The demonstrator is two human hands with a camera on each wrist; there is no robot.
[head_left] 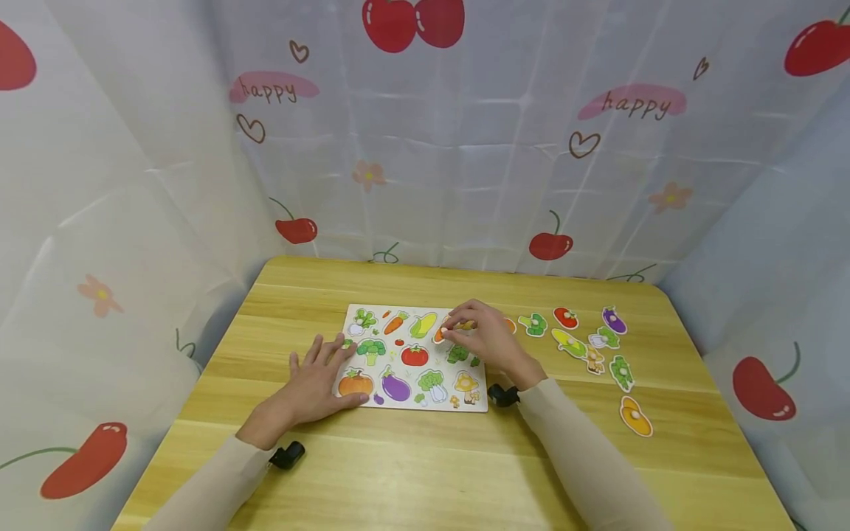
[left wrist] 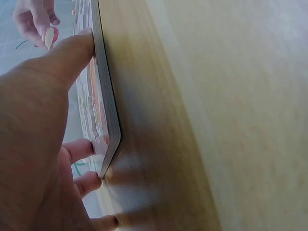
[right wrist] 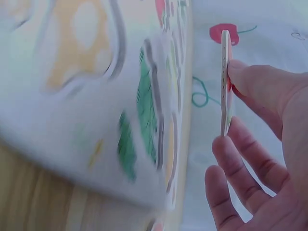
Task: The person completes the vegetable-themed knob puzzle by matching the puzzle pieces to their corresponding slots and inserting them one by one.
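Observation:
A white vegetable puzzle board (head_left: 415, 358) lies on the wooden table (head_left: 412, 457). My left hand (head_left: 322, 380) rests flat on the board's left edge, fingers spread and straight; the left wrist view shows the thumb (left wrist: 67, 53) against the board's rim (left wrist: 108, 110). My right hand (head_left: 481, 335) hovers over the board's upper right and pinches a thin orange-red puzzle piece (head_left: 441, 333) by its faces. In the right wrist view that piece (right wrist: 225, 82) is seen edge-on between thumb and fingers, just above the board (right wrist: 96, 96).
Several loose vegetable pieces lie on the table right of the board, among them a corn piece (head_left: 569, 343), a tomato piece (head_left: 565, 318) and an orange piece (head_left: 635, 417). Cherry-print curtains (head_left: 465, 133) close in the table at back and sides.

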